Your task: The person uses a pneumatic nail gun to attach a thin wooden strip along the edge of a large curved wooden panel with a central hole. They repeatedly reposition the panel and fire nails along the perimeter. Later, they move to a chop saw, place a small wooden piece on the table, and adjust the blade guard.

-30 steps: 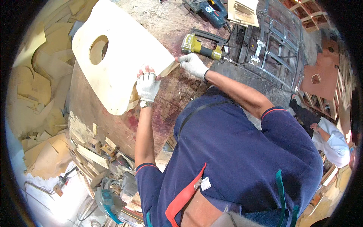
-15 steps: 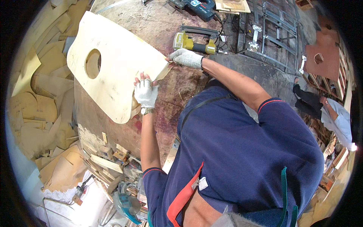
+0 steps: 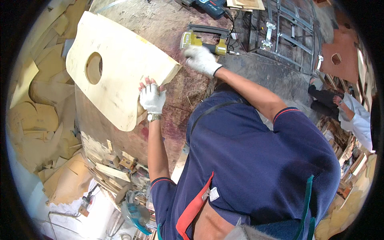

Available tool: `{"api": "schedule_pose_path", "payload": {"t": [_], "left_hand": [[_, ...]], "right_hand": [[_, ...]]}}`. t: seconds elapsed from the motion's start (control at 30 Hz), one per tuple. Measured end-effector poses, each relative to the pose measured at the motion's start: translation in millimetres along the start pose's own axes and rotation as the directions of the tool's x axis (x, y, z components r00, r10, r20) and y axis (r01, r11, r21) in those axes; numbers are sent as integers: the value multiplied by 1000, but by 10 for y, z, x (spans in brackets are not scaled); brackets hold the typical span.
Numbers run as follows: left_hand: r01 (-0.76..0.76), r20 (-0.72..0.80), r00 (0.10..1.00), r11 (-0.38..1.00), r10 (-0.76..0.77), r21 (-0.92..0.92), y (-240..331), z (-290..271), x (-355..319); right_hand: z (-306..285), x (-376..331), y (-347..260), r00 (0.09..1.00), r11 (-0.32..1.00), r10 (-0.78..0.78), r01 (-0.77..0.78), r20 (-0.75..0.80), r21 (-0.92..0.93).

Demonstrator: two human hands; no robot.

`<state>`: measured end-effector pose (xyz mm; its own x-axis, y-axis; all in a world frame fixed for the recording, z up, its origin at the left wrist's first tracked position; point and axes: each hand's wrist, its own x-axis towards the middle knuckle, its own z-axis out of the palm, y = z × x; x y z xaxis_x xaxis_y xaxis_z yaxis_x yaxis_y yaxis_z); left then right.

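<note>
White-gloved right hand (image 3: 201,61), blurry

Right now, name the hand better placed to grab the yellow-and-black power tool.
Probably the white-gloved right hand: it is nearer the tool; the left hand rests on the pale, oval-holed wooden board.

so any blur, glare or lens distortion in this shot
In the head view, the right hand is smeared, probably by motion, while the left hand looks crisper; also in the head view, a white patch at lower left is blown out by bright light, and the fisheye leaves curved black borders at both sides.
</note>
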<state>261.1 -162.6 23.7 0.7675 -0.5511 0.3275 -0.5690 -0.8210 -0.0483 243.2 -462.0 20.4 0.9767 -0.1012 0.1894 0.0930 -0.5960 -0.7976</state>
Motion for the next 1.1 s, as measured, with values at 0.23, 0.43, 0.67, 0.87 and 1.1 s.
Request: {"api": "schedule_pose_path", "payload": {"t": [0.23, 0.43, 0.67, 0.87, 1.1], "left_hand": [[5, 18, 1000, 1000, -5, 4, 38, -107, 61], [47, -40, 998, 997, -49, -55, 29, -24, -4], [69, -48, 996, 996, -72, -49, 63, 4, -27], [55, -74, 995, 996, -60, -74, 68, -1, 19], [60, -78, 995, 993, -68, -98, 58, 42, 28]], "right_hand": [[-4, 1, 407, 945, 713, 310, -156, 108, -683], [-431, 392, 237, 882, 837, 379, -198, 279, -511], [-1110, 251, -1025, 759, 856, 497, -508, 422, -94], [-959, 42, -1409, 847, 911, 412, -388, 337, -139], [-786, 169, -1610, 811, 877, 473, -399, 343, -266]]}}
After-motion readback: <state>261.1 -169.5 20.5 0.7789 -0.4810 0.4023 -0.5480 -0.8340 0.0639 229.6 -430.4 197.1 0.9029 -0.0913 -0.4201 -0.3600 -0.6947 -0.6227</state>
